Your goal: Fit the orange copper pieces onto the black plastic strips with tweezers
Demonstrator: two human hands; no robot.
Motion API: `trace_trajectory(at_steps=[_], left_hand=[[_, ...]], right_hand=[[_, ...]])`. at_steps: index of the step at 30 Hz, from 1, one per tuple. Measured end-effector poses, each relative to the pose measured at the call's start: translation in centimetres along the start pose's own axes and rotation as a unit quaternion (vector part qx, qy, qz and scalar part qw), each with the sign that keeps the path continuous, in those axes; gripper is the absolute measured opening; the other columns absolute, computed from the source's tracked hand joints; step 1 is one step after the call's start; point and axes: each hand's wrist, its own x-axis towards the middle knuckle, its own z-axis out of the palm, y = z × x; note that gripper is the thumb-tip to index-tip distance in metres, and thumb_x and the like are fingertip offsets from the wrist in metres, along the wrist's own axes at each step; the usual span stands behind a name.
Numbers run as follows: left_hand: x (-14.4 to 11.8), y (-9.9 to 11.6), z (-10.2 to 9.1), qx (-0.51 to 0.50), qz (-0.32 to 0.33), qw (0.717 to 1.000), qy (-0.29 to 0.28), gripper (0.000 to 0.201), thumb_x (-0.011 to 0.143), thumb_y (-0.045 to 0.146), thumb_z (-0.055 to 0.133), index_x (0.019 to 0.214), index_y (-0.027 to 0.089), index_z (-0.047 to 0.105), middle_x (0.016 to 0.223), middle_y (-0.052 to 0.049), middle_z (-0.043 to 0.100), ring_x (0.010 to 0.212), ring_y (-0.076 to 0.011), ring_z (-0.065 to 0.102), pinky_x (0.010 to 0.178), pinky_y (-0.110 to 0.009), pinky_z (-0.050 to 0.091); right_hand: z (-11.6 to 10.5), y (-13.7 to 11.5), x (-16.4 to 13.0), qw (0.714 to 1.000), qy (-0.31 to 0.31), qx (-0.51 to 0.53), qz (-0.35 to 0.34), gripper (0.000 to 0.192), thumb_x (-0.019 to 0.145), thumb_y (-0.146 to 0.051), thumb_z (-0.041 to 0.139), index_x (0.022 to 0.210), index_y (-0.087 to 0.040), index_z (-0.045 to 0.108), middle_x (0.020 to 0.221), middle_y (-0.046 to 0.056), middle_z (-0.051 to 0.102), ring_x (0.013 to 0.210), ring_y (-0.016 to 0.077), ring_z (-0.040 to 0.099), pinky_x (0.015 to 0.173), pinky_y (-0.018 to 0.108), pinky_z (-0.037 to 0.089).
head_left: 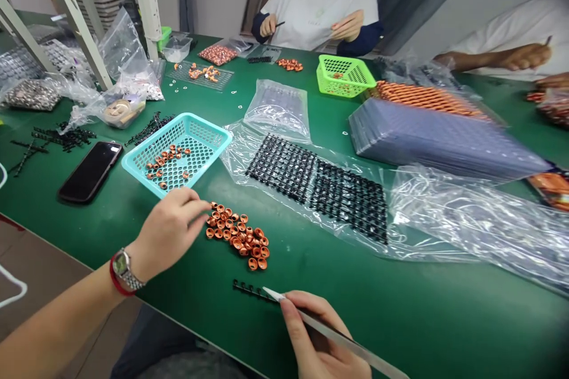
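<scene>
From the head camera, the left hand [171,228] pinches at the edge of a pile of copper rings [237,237] on the green counter [400,314]. The right hand [317,337] grips tweezers [311,323], tip touching a black strip [249,289].

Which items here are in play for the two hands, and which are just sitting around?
In hand:
- left hand at the pile of copper rings
- right hand holding tweezers, tip at the black strip

Lying about:
- phone
- teal basket with a few rings
- green basket
- black parts on plastic
- stacked trays
</scene>
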Motion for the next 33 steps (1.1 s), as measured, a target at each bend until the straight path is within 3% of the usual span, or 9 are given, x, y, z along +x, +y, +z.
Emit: trace_trajectory(at_steps=[3, 7, 12, 20, 24, 27, 30, 33], left_hand=[[-1.3, 1.8, 1.5, -0.008, 0.003, 0.997, -0.080, 0.008, 0.096, 0.009, 0.070, 0.094, 0.015, 0.076, 0.090, -0.007, 0.071, 0.084, -0.0252, 0.069, 0.077, -0.039, 0.061], [-1.8, 2.2, 2.1, -0.014, -0.015, 0.994, -0.111, 0.012, 0.094, 0.005, 0.069, 0.090, 0.016, 0.073, 0.089, -0.006, 0.073, 0.083, -0.0251, 0.070, 0.076, -0.038, 0.061], [-1.5, 1.9, 1.8, -0.040, -0.036, 0.991, -0.121, 0.016, 0.096, 0.006, 0.065, 0.103, 0.017, 0.074, 0.095, -0.005, 0.075, 0.086, -0.0215, 0.073, 0.081, -0.034, 0.062], [-1.5, 1.7, 1.7, -0.082, -0.038, 0.992, -0.088, 0.026, 0.100, 0.010, 0.056, 0.105, 0.015, 0.082, 0.100, -0.010, 0.074, 0.089, -0.0220, 0.075, 0.087, -0.035, 0.064], [-2.5, 4.2, 1.2, -0.196, -0.042, 0.977, -0.071, 0.027, 0.100, 0.011, 0.058, 0.110, 0.015, 0.082, 0.103, -0.011, 0.077, 0.092, -0.0212, 0.076, 0.088, -0.031, 0.063], [-3.7, 6.8, 1.6, -0.295, -0.065, 0.944, -0.135, 0.026, 0.095, 0.008, 0.062, 0.108, 0.015, 0.084, 0.095, -0.008, 0.080, 0.080, -0.0173, 0.076, 0.079, -0.024, 0.062], [-4.5, 8.2, 2.5, -0.311, -0.097, 0.930, -0.171, 0.026, 0.092, 0.006, 0.064, 0.105, 0.013, 0.085, 0.092, -0.009, 0.080, 0.076, -0.0177, 0.074, 0.072, -0.023, 0.060], [-4.6, 8.3, 3.0, -0.311, -0.114, 0.927, -0.174, 0.026, 0.093, 0.008, 0.064, 0.105, 0.014, 0.085, 0.093, -0.009, 0.080, 0.079, -0.0189, 0.075, 0.073, -0.025, 0.059]], right_hand=[[-0.4, 0.4, 0.7, 0.999, -0.026, -0.040, -0.025, 0.025, 0.093, -0.047, 0.074, 0.084, -0.024, 0.075, 0.080, 0.003, 0.075, 0.064, 0.0160, 0.071, 0.059, 0.020, 0.058], [0.1, 0.5, 0.7, 0.998, -0.036, -0.047, -0.020, 0.027, 0.095, -0.048, 0.071, 0.084, -0.023, 0.075, 0.080, 0.003, 0.075, 0.064, 0.0156, 0.071, 0.058, 0.019, 0.057], [0.2, 0.6, 0.6, 0.999, -0.021, -0.043, -0.010, 0.029, 0.095, -0.048, 0.070, 0.084, -0.022, 0.073, 0.079, 0.003, 0.073, 0.064, 0.0153, 0.070, 0.059, 0.019, 0.057], [0.2, 0.9, 0.7, 0.999, -0.030, -0.033, -0.020, 0.028, 0.097, -0.047, 0.069, 0.084, -0.022, 0.073, 0.077, 0.002, 0.071, 0.062, 0.0148, 0.069, 0.057, 0.019, 0.056], [0.2, 1.1, 0.8, 0.999, -0.038, -0.035, -0.008, 0.029, 0.097, -0.049, 0.069, 0.084, -0.022, 0.073, 0.078, 0.003, 0.072, 0.064, 0.0152, 0.070, 0.058, 0.019, 0.056], [0.1, 1.1, 0.8, 0.998, -0.044, -0.036, -0.007, 0.027, 0.097, -0.046, 0.070, 0.085, -0.023, 0.074, 0.079, 0.003, 0.073, 0.066, 0.0148, 0.071, 0.061, 0.019, 0.058], [0.0, 1.0, 0.8, 0.999, -0.049, -0.013, -0.003, 0.022, 0.096, -0.043, 0.072, 0.087, -0.023, 0.075, 0.084, 0.004, 0.076, 0.073, 0.0161, 0.075, 0.067, 0.019, 0.061], [0.0, 0.8, 1.0, 0.999, -0.038, 0.023, -0.005, 0.020, 0.093, -0.042, 0.075, 0.087, -0.023, 0.077, 0.085, 0.006, 0.078, 0.076, 0.0184, 0.077, 0.070, 0.022, 0.064]])
